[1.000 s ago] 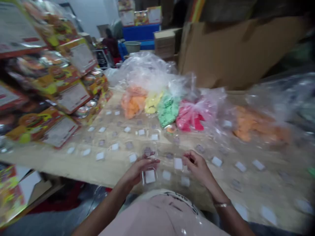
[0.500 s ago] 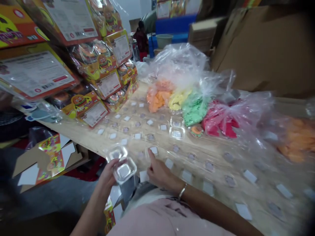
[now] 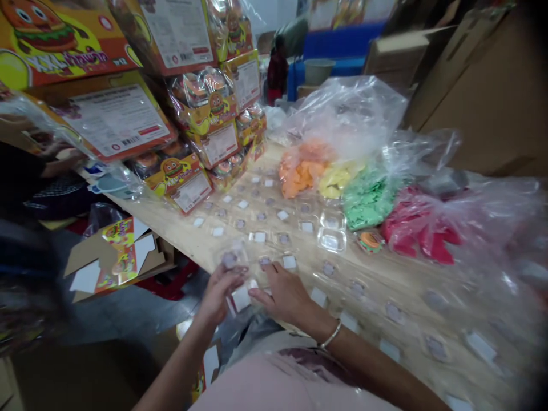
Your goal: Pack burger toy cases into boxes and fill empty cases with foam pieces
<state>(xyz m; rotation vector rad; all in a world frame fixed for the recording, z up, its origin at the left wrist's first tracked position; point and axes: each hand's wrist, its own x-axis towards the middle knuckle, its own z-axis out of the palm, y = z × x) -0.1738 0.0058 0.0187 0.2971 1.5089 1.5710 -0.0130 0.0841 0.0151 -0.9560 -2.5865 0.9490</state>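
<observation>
My left hand [image 3: 219, 293] grips an open clear plastic clamshell box [image 3: 231, 255] at the table's front edge, its fingers over the middle of the box. A greyish disc shows in or through its far half, and a white square [image 3: 241, 298] at its near half. Beside it, my right hand [image 3: 285, 291] reaches over the table with thumb and fingers apart. Its thumb tip is by the white square; its fingertips are near another greyish disc [image 3: 265, 261]. Whether they touch the disc is unclear. Several more open clamshells with discs and white squares lie in rows across the wooden table [image 3: 180, 234].
Wrapped burger-print cartons [image 3: 188, 180] are stacked at left. Behind the rows lie clear bags of orange [image 3: 305, 168], yellow, green [image 3: 371, 200] and red pieces [image 3: 422, 225]. A small burger-like item [image 3: 370, 241] lies before them. An open cardboard box [image 3: 124, 260] stands below left; people are beyond.
The clamshell in my left hand has come down to the table edge beside my right hand. My right hand has gone from a pointing finger to spread fingers. The view has swung left.
</observation>
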